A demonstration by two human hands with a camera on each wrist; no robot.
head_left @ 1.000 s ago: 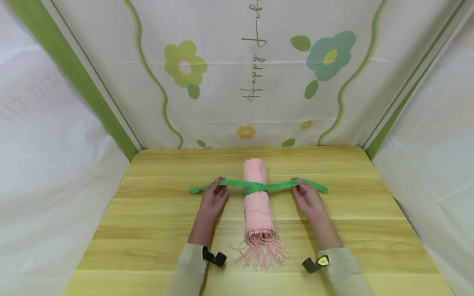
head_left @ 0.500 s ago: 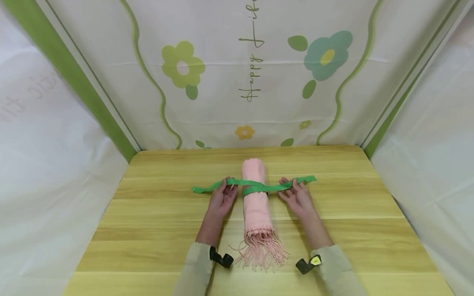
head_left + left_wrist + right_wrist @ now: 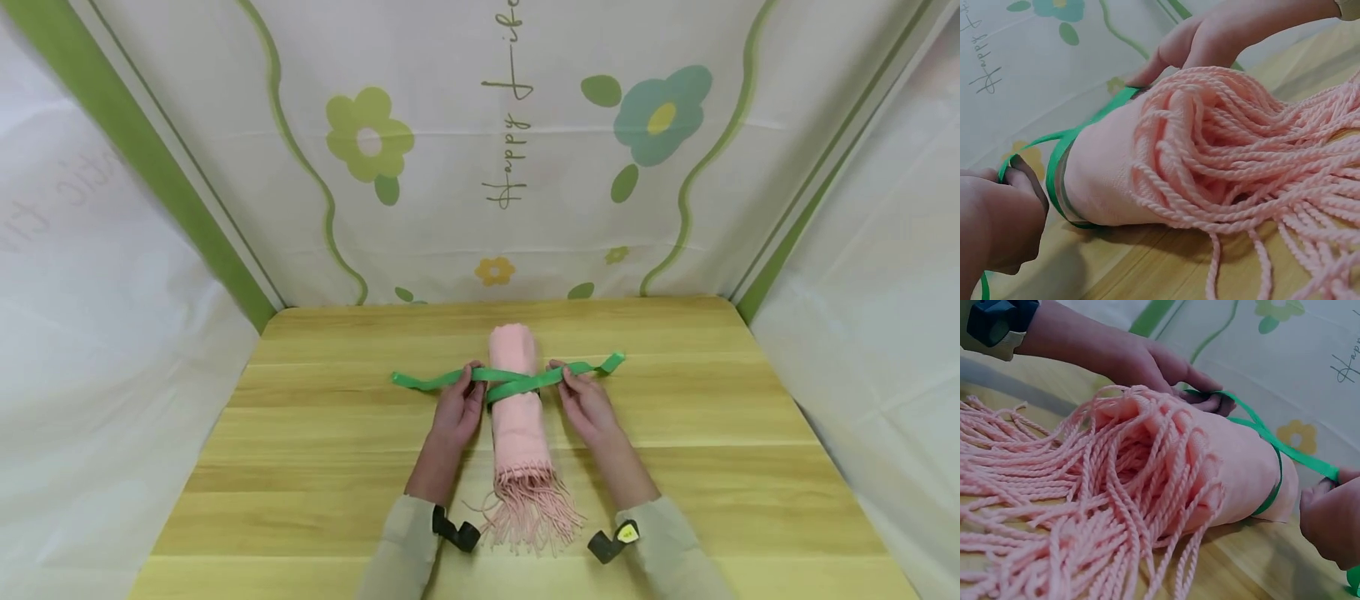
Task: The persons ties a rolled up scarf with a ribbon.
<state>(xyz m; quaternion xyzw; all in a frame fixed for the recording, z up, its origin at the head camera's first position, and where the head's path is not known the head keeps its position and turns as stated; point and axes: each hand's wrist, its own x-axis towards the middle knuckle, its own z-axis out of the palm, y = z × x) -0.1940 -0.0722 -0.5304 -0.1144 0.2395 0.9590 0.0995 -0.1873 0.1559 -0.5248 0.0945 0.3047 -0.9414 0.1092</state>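
A rolled pink scarf (image 3: 519, 437) with a twisted fringe (image 3: 1110, 487) lies lengthwise on the table, its fringe toward me. Round its middle goes a green ribbon (image 3: 517, 385), whose two ends cross on top of the roll. On the left of the scarf my left hand (image 3: 459, 408) pinches one ribbon length between thumb and fingers, and the tail runs out further left. Opposite it, my right hand (image 3: 587, 404) pinches the other length, with its tail sticking out to the right. The left wrist view shows the ribbon (image 3: 1060, 156) snug against the roll.
The wooden table (image 3: 315, 467) spreads out on both sides of the scarf. A white curtain (image 3: 450, 192) printed with flowers hangs behind its far edge, and white cloth walls (image 3: 97, 375) stand at left and right. Black wrist cameras (image 3: 457, 531) sit on both sleeves.
Both hands have moved inward along the ribbon, closer to the scarf. The right tail has swung inward and now tilts up; the scarf stays in nearly the same place.
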